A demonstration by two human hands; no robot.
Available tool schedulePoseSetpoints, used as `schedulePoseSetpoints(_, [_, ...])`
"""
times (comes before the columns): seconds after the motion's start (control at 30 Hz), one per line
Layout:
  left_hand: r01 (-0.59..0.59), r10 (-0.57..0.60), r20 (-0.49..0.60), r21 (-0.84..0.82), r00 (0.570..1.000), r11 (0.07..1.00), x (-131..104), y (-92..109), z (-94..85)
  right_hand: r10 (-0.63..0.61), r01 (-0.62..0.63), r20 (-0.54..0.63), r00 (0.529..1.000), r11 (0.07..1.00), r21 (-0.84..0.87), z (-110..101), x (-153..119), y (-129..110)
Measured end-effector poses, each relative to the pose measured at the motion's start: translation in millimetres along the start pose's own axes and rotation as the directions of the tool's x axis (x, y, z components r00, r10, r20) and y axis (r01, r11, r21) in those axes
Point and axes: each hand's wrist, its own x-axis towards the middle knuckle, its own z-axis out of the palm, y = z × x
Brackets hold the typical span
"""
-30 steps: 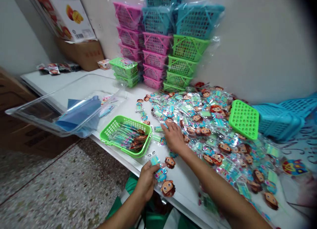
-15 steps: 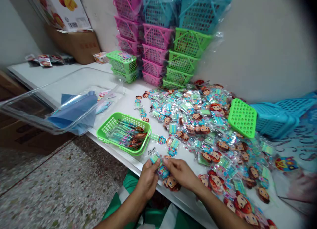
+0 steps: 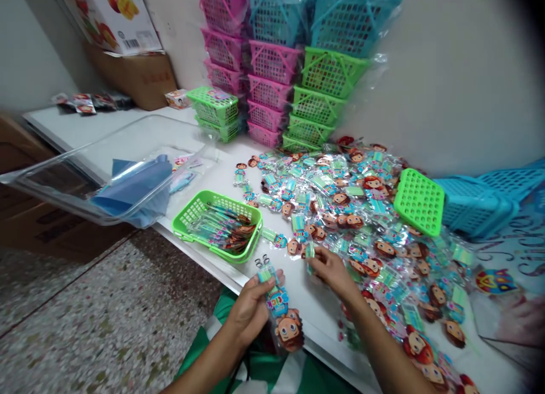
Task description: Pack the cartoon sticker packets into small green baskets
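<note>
My left hand [image 3: 251, 306] is closed round a few stacked doll-shaped plastic packets [image 3: 279, 306], with metal clips at their top and a brown-haired doll head at the bottom. To the right, my right hand [image 3: 332, 269] pinches another small packet [image 3: 310, 256] with green and blue print, partly hidden by the fingers. Beyond my left hand, a green basket [image 3: 187, 230] near the table edge holds several similar packets lying in a row. A large loose pile of packets [image 3: 340, 198] spreads over the table beside and beyond my right hand.
Stacks of pink [image 3: 272, 61], blue and green baskets [image 3: 334, 71] stand against the wall. A clear plastic tub [image 3: 55, 198] overhangs the left table edge, with a blue sheet [image 3: 136, 187]. A green basket [image 3: 419, 201] and nested blue baskets [image 3: 472, 206] lie right.
My right hand has parted from my left and moved right and up, now pinching a packet. The packets in my left hand show more fully. The view has shifted slightly.
</note>
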Motion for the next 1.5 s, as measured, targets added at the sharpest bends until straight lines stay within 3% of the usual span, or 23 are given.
schedulePoseSetpoints(0.1, [-0.033,0.039,0.109,-0.049,0.993,0.998,5,-5,3.8,-0.253,0.228,0.061,0.965,0.935,0.273,9,-29,-19])
schedulePoseSetpoints(0.13, [-0.048,0.054,0.115,-0.051,0.992,0.998,6,-5,2.8,-0.323,0.303,0.045,0.945,0.92,0.248,13,-35,-25])
schedulePoseSetpoints(0.2, [-0.065,0.067,0.093,-0.025,0.993,0.998,7,-3,-2.0,-0.379,0.38,-0.017,0.925,0.925,0.035,20,-35,-33])
schedulePoseSetpoints(0.33, [-0.089,0.09,-0.003,0.098,0.996,0.991,-2,9,-14.2,-0.385,0.349,-0.1,0.917,0.899,-0.265,27,4,-40])
schedulePoseSetpoints(0.47, [-0.065,0.074,-0.048,0.169,0.996,0.984,-12,15,-17.4,-0.41,0.388,0.073,0.909,0.769,-0.508,35,48,-46])
schedulePoseSetpoints(0.53, [-0.051,0.062,-0.061,0.161,0.996,0.986,-13,15,-16.0,-0.382,0.386,0.123,0.916,0.754,-0.531,38,55,-47])
schedulePoseSetpoints(0.63, [-0.062,0.066,-0.037,0.098,0.997,0.993,-12,13,-12.9,-0.345,0.335,0.076,0.936,0.801,-0.496,33,39,-42])
schedulePoseSetpoints(0.7, [-0.077,0.077,0.003,0.045,0.997,0.996,-10,11,-10.8,-0.325,0.314,0.038,0.945,0.869,-0.382,28,13,-37])
schedulePoseSetpoints(0.77, [-0.09,0.09,0.06,0.009,0.994,0.996,-10,7,-9.4,-0.304,0.307,0.043,0.952,0.949,-0.075,27,-20,-33])
schedulePoseSetpoints(0.83, [-0.068,0.068,0.106,0.002,0.992,0.998,-11,2,-9.1,-0.288,0.26,0.069,0.955,0.926,0.273,31,-55,-31])
schedulePoseSetpoints(0.87, [-0.044,0.042,0.117,0.012,0.992,0.999,-11,-1,-9.6,-0.273,0.231,0.068,0.96,0.902,0.365,34,-71,-29])
schedulePoseSetpoints(0.93, [0.008,-0.014,0.102,0.058,0.995,0.998,-13,-7,-11.2,-0.232,0.203,0.047,0.971,0.916,0.345,39,-97,-24])
schedulePoseSetpoints(1.0, [0.046,-0.055,0.069,0.121,0.996,0.992,-15,-12,-13.1,-0.174,0.169,0.006,0.985,0.963,0.208,37,-114,-12])
schedulePoseSetpoints(1.07, [0.089,-0.098,0.039,0.187,0.994,0.978,-17,-17,-13.6,-0.126,0.129,-0.113,0.985,0.992,0.016,25,-117,5])
schedulePoseSetpoints(1.1, [0.115,-0.124,0.032,0.214,0.992,0.97,-18,-19,-13.0,-0.114,0.094,-0.22,0.969,0.991,-0.1,16,-113,16])
schedulePoseSetpoints(1.17, [0.158,-0.172,0.034,0.247,0.985,0.956,-19,-24,-10.0,-0.142,-0.01,-0.433,0.89,0.944,-0.329,-5,-97,38])
schedulePoseSetpoints(1.2, [0.173,-0.189,0.04,0.255,0.981,0.951,-20,-26,-8.1,-0.166,-0.057,-0.487,0.857,0.91,-0.41,-15,-87,48])
schedulePoseSetpoints(1.27, [0.187,-0.21,0.061,0.269,0.976,0.945,-20,-32,-4.4,-0.191,-0.09,-0.502,0.843,0.871,-0.483,-34,-65,64])
schedulePoseSetpoints(1.33, [0.201,-0.234,0.081,0.293,0.969,0.935,-19,-37,-2.4,-0.185,-0.064,-0.522,0.833,0.904,-0.423,-49,-50,72])
schedulePoseSetpoints(1.4, [0.21,-0.252,0.099,0.315,0.963,0.926,-17,-41,-1.7,-0.128,-0.023,-0.606,0.785,0.971,-0.236,-57,-48,72])
schedulePoseSetpoints(1.47, [0.217,-0.264,0.111,0.322,0.958,0.922,-15,-44,-0.6,-0.032,0.027,-0.655,0.755,0.999,-0.018,-58,-60,62])
schedulePoseSetpoints(1.5, [0.218,-0.267,0.117,0.319,0.957,0.922,-13,-44,0.9,-0.005,0.053,-0.646,0.764,0.997,0.054,-55,-71,54])
